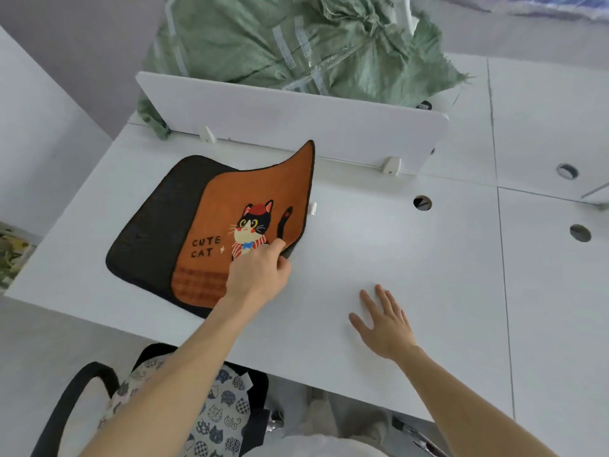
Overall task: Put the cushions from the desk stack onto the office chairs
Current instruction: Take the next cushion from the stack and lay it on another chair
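White surface (395, 242): left hand (260, 272) pinches just the edge of the floppy orange cat-print cushion (230, 199), so it may slip; right hand (385, 321) spread flat, empty.

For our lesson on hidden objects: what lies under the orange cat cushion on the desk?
A dark cushion lies under the orange cushion, which the left hand grips at its raised edge. The dark one's right part is covered, so anything else beneath cannot be seen.
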Motion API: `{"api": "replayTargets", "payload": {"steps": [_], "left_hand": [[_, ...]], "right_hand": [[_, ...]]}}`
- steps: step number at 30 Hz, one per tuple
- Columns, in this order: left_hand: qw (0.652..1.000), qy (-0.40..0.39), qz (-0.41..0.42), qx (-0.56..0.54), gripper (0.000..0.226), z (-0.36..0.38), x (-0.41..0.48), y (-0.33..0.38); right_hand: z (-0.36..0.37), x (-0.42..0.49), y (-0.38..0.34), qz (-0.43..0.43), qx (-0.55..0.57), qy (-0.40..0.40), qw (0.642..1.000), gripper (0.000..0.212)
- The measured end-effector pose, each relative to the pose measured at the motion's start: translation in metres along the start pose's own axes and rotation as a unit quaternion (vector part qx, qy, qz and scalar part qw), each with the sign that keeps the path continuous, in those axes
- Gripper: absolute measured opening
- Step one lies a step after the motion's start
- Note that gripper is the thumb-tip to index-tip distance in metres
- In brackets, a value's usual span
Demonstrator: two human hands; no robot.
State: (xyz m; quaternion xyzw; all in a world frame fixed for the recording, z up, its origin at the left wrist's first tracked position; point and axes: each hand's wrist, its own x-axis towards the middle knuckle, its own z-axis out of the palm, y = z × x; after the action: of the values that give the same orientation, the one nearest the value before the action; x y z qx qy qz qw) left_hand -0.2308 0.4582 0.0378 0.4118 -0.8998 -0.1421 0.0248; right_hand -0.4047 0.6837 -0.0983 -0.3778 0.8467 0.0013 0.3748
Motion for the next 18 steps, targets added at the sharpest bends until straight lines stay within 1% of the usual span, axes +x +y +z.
{"api": "replayTargets", "payload": {"steps": [2,3,4,6,7,8,10,12,13,16,18], "left_hand": [[0.992,-0.076,0.003,-0.101,0.016,0.016,-0.020,0.032],[0.984,-0.115,0.014,-0.134,0.019,0.027,-0.029,0.043],[0.976,-0.147,0.025,-0.161,0.025,0.038,-0.041,0.056],[0.960,-0.197,0.034,-0.196,0.035,0.058,-0.061,0.072],[0.951,-0.224,0.044,-0.208,0.036,0.068,-0.069,0.080],[0.940,-0.253,0.057,-0.221,0.034,0.077,-0.076,0.088],[0.920,-0.306,0.079,-0.231,0.029,0.088,-0.084,0.098],[0.910,-0.337,0.083,-0.227,0.032,0.095,-0.084,0.098],[0.907,-0.348,0.074,-0.227,0.034,0.096,-0.083,0.095],[0.901,-0.360,0.011,-0.242,0.032,0.103,-0.072,0.070],[0.914,-0.340,-0.032,-0.219,0.034,0.108,-0.061,0.047]], "right_hand": [[-0.023,-0.010,-0.008,0.022,0.131,-0.009,0.991,0.079],[-0.033,-0.012,-0.013,0.033,0.206,-0.010,0.978,0.077],[-0.042,-0.017,-0.013,0.049,0.289,-0.012,0.956,0.078],[-0.052,-0.023,-0.013,0.083,0.448,-0.025,0.890,0.085],[-0.055,-0.027,-0.008,0.100,0.502,-0.026,0.858,0.085],[-0.058,-0.031,-0.002,0.111,0.538,-0.022,0.835,0.081],[-0.056,-0.034,0.011,0.136,0.567,0.003,0.812,0.058],[-0.051,-0.034,0.024,0.162,0.561,0.046,0.810,0.032],[-0.047,-0.034,0.029,0.173,0.553,0.058,0.813,0.025],[-0.040,-0.036,0.038,0.190,0.542,0.056,0.817,0.016],[-0.030,-0.038,0.044,0.197,0.524,0.055,0.827,0.020]]}}
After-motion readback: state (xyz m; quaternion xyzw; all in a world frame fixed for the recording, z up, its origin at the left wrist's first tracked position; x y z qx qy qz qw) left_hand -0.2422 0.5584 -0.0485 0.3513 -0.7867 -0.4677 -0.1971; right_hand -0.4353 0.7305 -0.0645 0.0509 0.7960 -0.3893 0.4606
